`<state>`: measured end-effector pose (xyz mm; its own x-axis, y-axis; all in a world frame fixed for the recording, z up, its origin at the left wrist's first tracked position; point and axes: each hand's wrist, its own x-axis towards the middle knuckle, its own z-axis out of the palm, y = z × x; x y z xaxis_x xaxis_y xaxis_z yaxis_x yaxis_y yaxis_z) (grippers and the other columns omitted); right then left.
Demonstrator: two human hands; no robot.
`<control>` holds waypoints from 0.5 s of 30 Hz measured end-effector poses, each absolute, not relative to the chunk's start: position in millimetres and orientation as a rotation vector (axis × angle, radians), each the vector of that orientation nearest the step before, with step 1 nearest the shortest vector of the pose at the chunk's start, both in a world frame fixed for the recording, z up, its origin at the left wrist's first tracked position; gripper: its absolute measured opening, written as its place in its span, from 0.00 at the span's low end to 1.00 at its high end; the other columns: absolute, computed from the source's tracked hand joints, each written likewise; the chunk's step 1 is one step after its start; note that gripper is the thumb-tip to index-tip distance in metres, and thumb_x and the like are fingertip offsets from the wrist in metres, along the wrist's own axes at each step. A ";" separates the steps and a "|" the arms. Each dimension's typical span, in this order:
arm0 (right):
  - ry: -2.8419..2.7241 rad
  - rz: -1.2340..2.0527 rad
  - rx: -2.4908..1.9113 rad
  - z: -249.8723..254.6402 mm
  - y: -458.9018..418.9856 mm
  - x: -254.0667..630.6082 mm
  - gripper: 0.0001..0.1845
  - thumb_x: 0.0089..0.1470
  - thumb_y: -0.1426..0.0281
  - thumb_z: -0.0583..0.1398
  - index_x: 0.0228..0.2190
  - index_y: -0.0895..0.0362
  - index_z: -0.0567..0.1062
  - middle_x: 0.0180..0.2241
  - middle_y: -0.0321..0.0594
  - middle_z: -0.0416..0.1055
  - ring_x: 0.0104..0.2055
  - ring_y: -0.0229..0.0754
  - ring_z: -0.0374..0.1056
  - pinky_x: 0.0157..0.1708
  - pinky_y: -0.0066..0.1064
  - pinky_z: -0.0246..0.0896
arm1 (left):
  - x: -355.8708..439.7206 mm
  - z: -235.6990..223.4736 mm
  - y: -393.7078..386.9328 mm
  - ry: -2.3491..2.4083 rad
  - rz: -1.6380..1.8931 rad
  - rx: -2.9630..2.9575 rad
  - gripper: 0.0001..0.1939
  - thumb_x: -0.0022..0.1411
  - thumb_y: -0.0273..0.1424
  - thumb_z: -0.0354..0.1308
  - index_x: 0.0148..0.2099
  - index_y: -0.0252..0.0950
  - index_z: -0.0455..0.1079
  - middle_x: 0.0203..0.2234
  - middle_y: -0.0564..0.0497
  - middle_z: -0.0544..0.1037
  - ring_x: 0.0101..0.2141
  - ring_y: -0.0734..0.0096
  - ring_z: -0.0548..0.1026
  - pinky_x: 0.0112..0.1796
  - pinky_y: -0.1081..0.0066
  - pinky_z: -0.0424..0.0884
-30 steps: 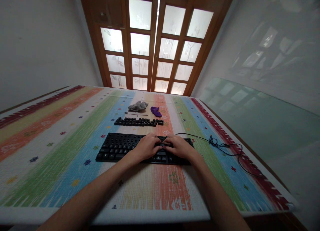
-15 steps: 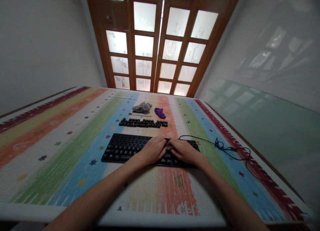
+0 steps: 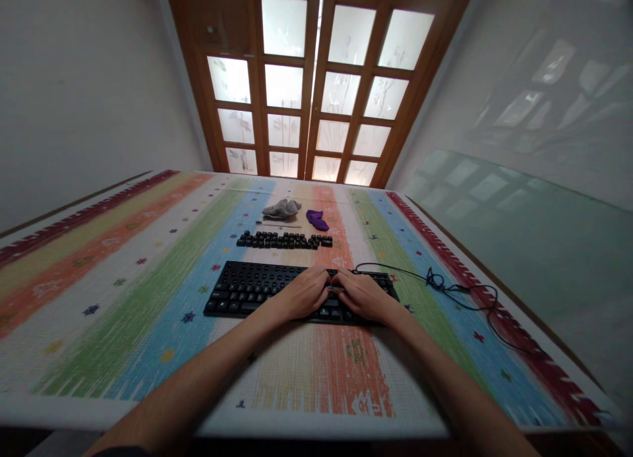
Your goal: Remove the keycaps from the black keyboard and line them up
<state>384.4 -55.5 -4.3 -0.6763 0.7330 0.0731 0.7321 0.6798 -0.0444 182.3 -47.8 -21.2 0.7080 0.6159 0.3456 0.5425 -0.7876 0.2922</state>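
A black keyboard [image 3: 247, 287] lies on the striped tablecloth, its right half partly covered by my hands. My left hand [image 3: 309, 292] rests over its right-of-centre keys, fingers curled inward and pressed together. Facing it, my right hand [image 3: 361, 295] bends its fingers to meet the left fingertips. Something small seems pinched where the fingertips meet, too small to make out. Just behind the keyboard, several loose black keycaps [image 3: 284, 241] sit in rows.
Beyond the keycaps lie a thin stick [image 3: 279, 225], a crumpled grey cloth [image 3: 281, 209] and a purple cloth [image 3: 317, 220]. The keyboard's black cable [image 3: 448, 287] runs tangled to the right across the tablecloth [image 3: 163, 325]. Walls flank the table, with wooden glazed doors [image 3: 307, 81] behind.
The view has shifted slightly, so the table's things sit a little differently in the picture. Both hands stay together over the same part of the keyboard, with only small finger movement.
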 end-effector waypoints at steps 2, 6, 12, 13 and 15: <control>-2.798 0.002 -1.220 -4.5 -56.6 383.6 0.09 0.63 0.72 0.52 0.42 0.62 0.68 0.41 0.49 0.71 0.40 0.47 0.70 0.39 0.36 0.62 | 182.7 -22.1 -47.2 0.934 0.643 2.751 0.05 0.68 0.25 0.46 0.40 0.34 0.63 0.37 0.44 0.71 0.39 0.61 0.70 0.45 0.63 0.69; -2.792 -0.025 -1.236 -4.6 -57.9 382.6 0.10 0.64 0.71 0.51 0.42 0.63 0.69 0.42 0.51 0.71 0.40 0.47 0.71 0.38 0.36 0.62 | 185.3 -23.4 -42.3 0.942 0.646 2.752 0.08 0.70 0.25 0.43 0.40 0.34 0.63 0.36 0.45 0.71 0.39 0.63 0.70 0.45 0.64 0.69; -2.754 0.006 -1.209 -4.9 -56.0 385.5 0.12 0.66 0.69 0.50 0.43 0.61 0.71 0.42 0.49 0.72 0.38 0.46 0.71 0.35 0.34 0.61 | 184.3 -19.7 -39.5 0.957 0.673 2.677 0.12 0.71 0.26 0.44 0.38 0.33 0.68 0.35 0.46 0.72 0.38 0.64 0.72 0.43 0.65 0.70; -2.736 0.024 -1.201 -4.8 -55.7 386.4 0.12 0.66 0.68 0.51 0.43 0.61 0.71 0.41 0.48 0.73 0.38 0.46 0.71 0.35 0.34 0.61 | 182.9 -18.6 -40.8 0.977 0.694 2.655 0.11 0.70 0.26 0.45 0.38 0.33 0.69 0.35 0.46 0.73 0.39 0.64 0.72 0.43 0.65 0.70; -2.693 0.061 -1.201 -4.0 -55.8 388.2 0.12 0.65 0.68 0.52 0.42 0.60 0.72 0.40 0.46 0.73 0.38 0.45 0.71 0.36 0.33 0.61 | 179.7 -16.5 -44.0 1.031 0.723 2.603 0.08 0.67 0.27 0.51 0.37 0.33 0.70 0.34 0.46 0.73 0.39 0.64 0.72 0.43 0.65 0.70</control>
<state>388.2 -55.8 -4.0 -0.6532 0.7407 0.1575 0.7328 0.6707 -0.1152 179.7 -44.0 -16.5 0.6265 0.6939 0.3548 0.5703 -0.7185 0.3981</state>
